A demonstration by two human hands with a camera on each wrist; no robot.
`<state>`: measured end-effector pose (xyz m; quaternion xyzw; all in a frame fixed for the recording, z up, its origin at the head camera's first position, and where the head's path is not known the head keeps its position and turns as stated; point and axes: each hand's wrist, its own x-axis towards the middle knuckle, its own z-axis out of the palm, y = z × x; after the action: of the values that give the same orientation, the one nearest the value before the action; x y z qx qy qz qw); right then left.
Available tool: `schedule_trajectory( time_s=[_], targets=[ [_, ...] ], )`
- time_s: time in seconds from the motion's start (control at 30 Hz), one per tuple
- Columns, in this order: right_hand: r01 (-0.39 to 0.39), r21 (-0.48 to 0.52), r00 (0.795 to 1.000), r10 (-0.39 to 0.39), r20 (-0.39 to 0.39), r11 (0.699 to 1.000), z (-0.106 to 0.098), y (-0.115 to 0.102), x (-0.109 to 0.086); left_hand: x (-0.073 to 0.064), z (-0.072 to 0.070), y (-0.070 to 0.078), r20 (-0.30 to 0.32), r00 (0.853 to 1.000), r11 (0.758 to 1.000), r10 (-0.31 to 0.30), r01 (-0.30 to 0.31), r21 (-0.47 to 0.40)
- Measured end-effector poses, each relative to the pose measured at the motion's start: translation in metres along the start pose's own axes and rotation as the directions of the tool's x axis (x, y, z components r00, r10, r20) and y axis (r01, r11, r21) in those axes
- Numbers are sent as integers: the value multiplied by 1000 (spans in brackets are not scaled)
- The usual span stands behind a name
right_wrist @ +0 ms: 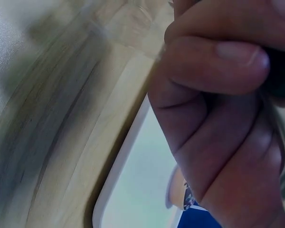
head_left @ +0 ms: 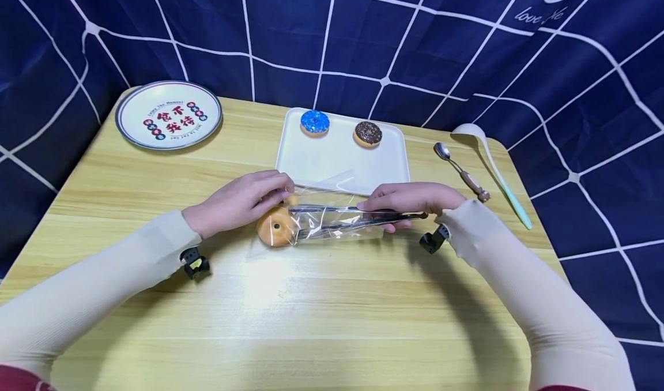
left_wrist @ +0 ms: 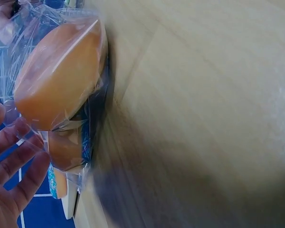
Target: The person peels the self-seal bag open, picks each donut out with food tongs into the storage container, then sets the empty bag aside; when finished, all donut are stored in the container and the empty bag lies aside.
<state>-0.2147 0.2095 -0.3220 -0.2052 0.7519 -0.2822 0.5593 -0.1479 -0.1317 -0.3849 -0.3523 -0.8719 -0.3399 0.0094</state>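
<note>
A clear plastic bag (head_left: 339,198) lies low over the table between both hands. Inside it is a doughnut (head_left: 276,226), its plain tan side up, and part of a second doughnut (left_wrist: 65,148) shows beside it. My left hand (head_left: 244,200) pinches the bag near its doughnut end, fingertips against the film. With its fingers curled, my right hand (head_left: 410,198) grips a pair of dark metal tongs (head_left: 358,221). The tongs' arms reach left into the bag, toward the doughnuts. Glare on the film hides whether the tips touch them.
Behind the bag, a white tray (head_left: 332,166) bears a blue-iced doughnut (head_left: 314,123) and a chocolate-iced doughnut (head_left: 368,134). A printed plate (head_left: 168,114) sits at the back left. On the right lie a spoon (head_left: 461,172) and a ladle (head_left: 495,172). Blue cloth (head_left: 290,27) walls the table.
</note>
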Motion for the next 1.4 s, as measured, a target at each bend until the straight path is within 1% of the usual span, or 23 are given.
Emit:
schedule_trajectory(
  time_s=[0.2, 0.47, 0.6, 0.7, 0.87, 1.17, 1.4],
  targets=[
    [12, 11, 999, -13, 36, 1000, 1, -3, 3, 1, -1, 1, 5, 1000, 1000, -6, 6, 5],
    [21, -12, 997, -20, 76, 1000, 0, -7, 8, 2, 0, 1, 5, 1000, 1000, -5, 5, 3],
    [23, -19, 996, -22, 83, 1000, 0, -7, 9, 0, 0, 0, 6, 1000, 1000, -8, 8, 2],
    [46, -33, 996, -43, 79, 998, 1, -5, 10, -1, -1, 0, 3, 1000, 1000, -1, 1, 5],
    [92, -73, 995, -88, 57, 993, 4, -1, 9, -2, -1, -1, 3, 1000, 1000, 9, -9, 18],
    [118, -112, 992, -121, -19, 987, 11, 2, -4, -3, -4, 0, 3, 1000, 999, 11, -11, 30],
    [125, -171, 982, -146, -117, 977, 16, 6, -19, -3, -4, -2, 2, 1000, 999, 14, -14, 36]
  ],
)
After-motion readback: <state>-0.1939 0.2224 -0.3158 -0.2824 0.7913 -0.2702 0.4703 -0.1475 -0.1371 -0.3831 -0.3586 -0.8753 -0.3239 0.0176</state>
